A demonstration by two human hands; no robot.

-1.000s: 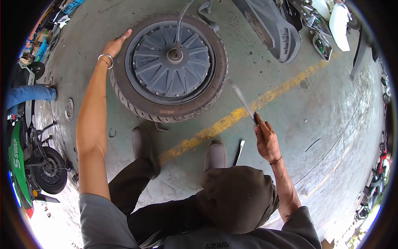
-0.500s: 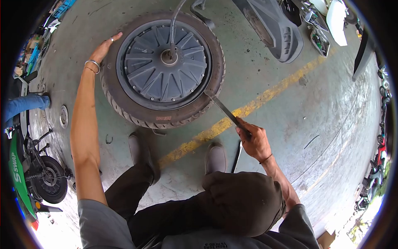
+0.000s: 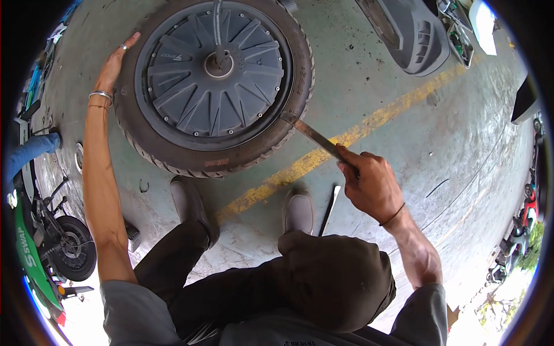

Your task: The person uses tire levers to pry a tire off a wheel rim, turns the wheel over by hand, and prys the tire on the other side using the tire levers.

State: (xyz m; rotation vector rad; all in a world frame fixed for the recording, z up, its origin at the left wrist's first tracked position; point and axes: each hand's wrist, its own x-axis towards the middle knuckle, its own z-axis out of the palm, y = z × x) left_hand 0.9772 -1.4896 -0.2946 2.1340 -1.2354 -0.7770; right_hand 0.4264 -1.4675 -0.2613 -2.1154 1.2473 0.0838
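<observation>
vehicle workshop, stained floor (image 3: 375,173), partly stripped green bike (image 3: 37,259), loose body panels (image 3: 412,37)

A yellow stripe (image 3: 300,166) crosses the scuffed greenish floor (image 3: 375,138), with bright light at the lower edges.

Bright, daylight-like light washes the floor (image 3: 473,190), burning out to white glare at the lower left and lower right. Soft shadow lies below the wheel (image 3: 199,95), which carries only muted highlights. The fisheye view curves strongly towards a black, blue-fringed rim, where details smear; the centre looks fairly sharp.
</observation>
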